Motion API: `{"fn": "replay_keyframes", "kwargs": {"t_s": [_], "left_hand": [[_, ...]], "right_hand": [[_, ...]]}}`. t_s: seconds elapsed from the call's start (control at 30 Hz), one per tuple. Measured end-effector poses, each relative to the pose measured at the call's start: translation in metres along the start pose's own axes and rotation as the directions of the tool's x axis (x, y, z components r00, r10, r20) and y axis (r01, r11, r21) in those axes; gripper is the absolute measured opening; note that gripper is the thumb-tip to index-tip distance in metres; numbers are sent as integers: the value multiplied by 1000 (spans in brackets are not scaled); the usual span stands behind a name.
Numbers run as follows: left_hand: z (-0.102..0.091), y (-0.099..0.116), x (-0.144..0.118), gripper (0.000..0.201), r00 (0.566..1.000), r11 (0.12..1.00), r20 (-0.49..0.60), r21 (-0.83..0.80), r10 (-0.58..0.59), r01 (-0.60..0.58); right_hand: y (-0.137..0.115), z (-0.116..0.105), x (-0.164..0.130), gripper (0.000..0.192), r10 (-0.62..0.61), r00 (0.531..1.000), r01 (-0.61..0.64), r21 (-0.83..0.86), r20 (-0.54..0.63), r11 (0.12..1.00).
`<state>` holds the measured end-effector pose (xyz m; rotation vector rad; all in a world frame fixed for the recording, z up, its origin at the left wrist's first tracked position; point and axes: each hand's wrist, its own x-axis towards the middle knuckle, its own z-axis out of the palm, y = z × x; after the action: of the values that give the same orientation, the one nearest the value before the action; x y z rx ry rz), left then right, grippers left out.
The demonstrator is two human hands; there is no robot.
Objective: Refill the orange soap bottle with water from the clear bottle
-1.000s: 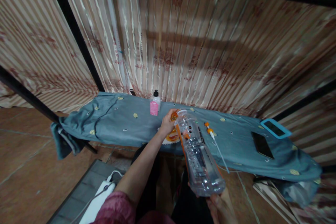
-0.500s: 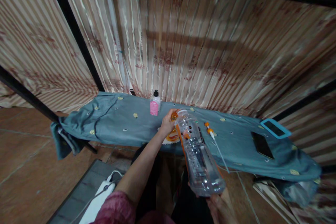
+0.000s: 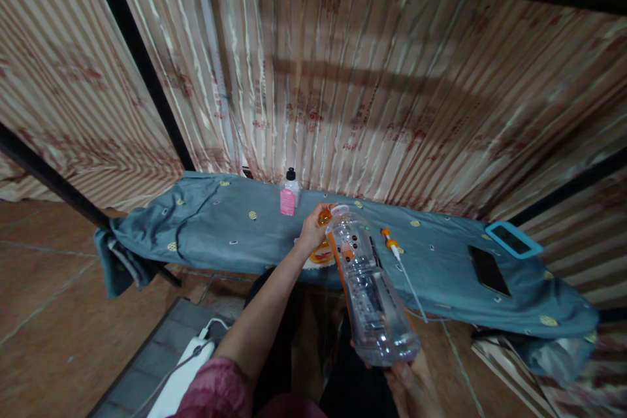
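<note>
At nine o'clock of the scene, the grey-blue cloth (image 3: 210, 235) bunches over the end of the tabletop, with a white power adapter (image 3: 182, 375) on the floor toward seven o'clock. Further right, a small pink-labelled bottle (image 3: 289, 192) stands upright at the back edge. Just at its five o'clock, the left hand (image 3: 313, 230) has its grip closed around the orange cap end of the clear plastic bottle (image 3: 369, 290), which is tilted with its neck toward twelve o'clock, above an orange-printed item lying on the cloth. The right hand (image 3: 411, 388) cups the bottle's base at six o'clock, grip wrapped on it. Toward three o'clock lie an orange-tipped white cable (image 3: 399, 261), a dark phone (image 3: 488, 271) and a blue-framed device (image 3: 514, 240).
</note>
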<state>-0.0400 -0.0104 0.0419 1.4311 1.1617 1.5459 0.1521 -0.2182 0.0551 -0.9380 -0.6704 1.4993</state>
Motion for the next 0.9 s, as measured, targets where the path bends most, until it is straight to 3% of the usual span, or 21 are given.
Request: {"fn": "replay_keyframes", "kwargs": {"t_s": [0.4,0.6,0.9], "left_hand": [[0,5,1,34,1000,1000,5,-11,-8,9],[1,5,3,34,1000,1000,5,-28,-12,13],[-2,7,4,32,1000,1000,11,-11,-12,12]], "right_hand": [[-5,14,4,84,-14,1000,14,15,-12,1000],[-5,9,3,60,-24,1000,23,23,11,999],[-1,8,5,72,7,998,-7,-14,-59,1000]]}}
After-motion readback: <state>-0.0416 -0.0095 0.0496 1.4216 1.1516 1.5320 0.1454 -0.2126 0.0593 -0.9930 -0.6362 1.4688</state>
